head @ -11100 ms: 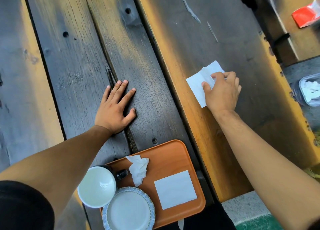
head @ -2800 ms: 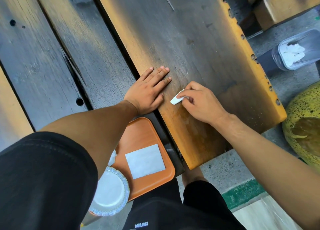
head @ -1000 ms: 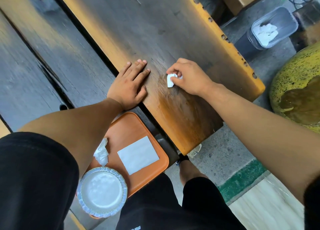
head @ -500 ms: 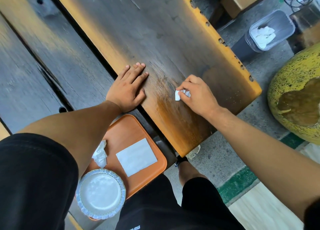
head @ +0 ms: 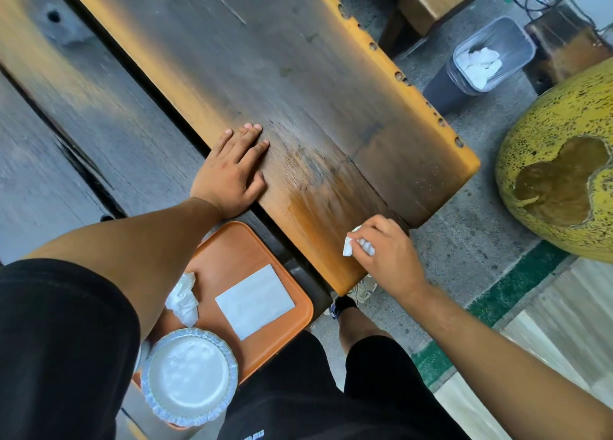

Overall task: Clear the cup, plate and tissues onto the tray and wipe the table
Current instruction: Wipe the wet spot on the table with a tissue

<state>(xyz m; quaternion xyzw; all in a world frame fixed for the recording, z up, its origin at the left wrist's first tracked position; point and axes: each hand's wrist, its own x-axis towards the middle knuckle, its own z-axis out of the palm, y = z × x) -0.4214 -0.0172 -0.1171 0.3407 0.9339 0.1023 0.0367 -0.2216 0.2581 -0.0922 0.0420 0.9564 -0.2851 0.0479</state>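
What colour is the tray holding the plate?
Orange tray, under the plate; clearest in the head view.

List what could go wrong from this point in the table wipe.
1. The right hand pinches a small wadded tissue at the near end of the table plank; a stroke past the edge could probably drop it on the floor.
2. The plate overhangs the near rim of the tray; a nudge from the left arm above it might tip it off.
3. The left hand presses flat on the plank, so the patch under it may go unwiped.
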